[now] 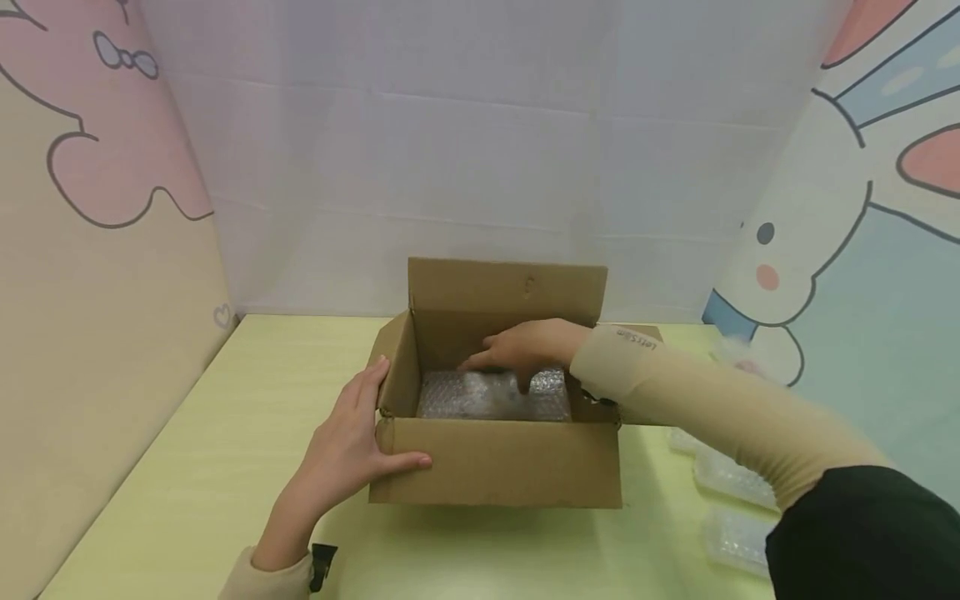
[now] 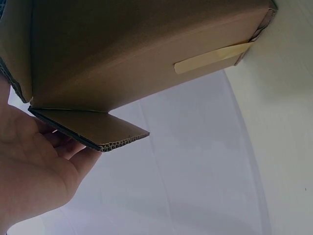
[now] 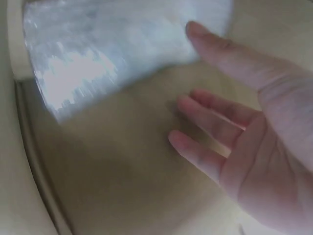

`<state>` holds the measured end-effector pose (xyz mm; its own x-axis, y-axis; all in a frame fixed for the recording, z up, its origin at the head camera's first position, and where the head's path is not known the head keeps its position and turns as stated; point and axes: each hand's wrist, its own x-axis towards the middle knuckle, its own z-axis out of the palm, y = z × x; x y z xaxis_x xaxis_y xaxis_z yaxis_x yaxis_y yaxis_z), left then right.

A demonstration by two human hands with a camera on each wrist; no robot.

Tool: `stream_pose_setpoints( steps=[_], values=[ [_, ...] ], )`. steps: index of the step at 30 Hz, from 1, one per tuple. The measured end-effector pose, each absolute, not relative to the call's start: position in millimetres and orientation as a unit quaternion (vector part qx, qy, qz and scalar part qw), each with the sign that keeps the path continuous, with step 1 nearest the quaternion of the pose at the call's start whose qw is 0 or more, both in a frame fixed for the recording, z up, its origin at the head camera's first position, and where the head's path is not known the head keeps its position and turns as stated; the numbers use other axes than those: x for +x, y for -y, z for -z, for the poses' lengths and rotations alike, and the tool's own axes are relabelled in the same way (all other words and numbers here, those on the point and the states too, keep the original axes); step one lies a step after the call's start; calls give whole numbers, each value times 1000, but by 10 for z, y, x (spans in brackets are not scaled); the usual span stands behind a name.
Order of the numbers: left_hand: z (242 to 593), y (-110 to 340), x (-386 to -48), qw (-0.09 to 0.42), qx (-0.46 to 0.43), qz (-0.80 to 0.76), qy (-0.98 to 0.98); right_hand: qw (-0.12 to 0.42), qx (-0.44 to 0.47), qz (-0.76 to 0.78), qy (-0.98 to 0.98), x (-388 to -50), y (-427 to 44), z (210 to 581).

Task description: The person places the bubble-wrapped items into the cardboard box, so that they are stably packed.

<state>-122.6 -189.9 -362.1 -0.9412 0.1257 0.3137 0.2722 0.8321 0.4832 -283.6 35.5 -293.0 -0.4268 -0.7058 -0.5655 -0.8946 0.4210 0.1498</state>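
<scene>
From my end of the feed, I see the bubble-wrapped package (image 1: pixel 457 400) lying inside the open cardboard box (image 1: pixel 495 462), below the rim. The right hand (image 1: pixel 532 346) reaches in over it; my right wrist view shows its thumb and fingers spread apart with nothing held between them. The thumb tip overlaps the wrap in that blurred view, and I cannot tell if they touch. The left hand (image 1: pixel 348 437) grips the box's near left corner, thumb along the front flap (image 1: pixel 525 483) and fingers bent against the outside of the left flap (image 2: pixel 93 126). On my left wrist view, a yellowish strip (image 2: pixel 212 58) runs along the cardboard. The box stands on a pale yellow-green table (image 1: pixel 187 467). Right of it, partly behind the right sleeve (image 1: pixel 705 400), I see more bubble-wrapped pieces (image 1: pixel 738 537). A white curtain (image 1: pixel 450 167) hangs behind, with a cartoon rabbit (image 1: pixel 795 250) on the right-hand panel.
</scene>
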Motion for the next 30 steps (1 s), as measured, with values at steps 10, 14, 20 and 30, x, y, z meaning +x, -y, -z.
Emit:
stream_pose_setpoints(
  steps=[10, 14, 20, 30],
  values=[
    [3620, 1880, -1241, 129, -105, 273, 948, 136, -505, -46, -851, -2826, -955, 2174],
    [3624, 1886, -1235, 128, -101, 276, 947, 104, -486, 0, -868, -2852, -1315, 2048],
    [3635, 1931, -1234, 130, -104, 273, 947, 79, -420, 37, -904, -2872, -1856, 2017],
    [3641, 1955, -1226, 130, -99, 270, 949, 3, -257, 98, -961, -3026, -2818, 2357]
  ],
)
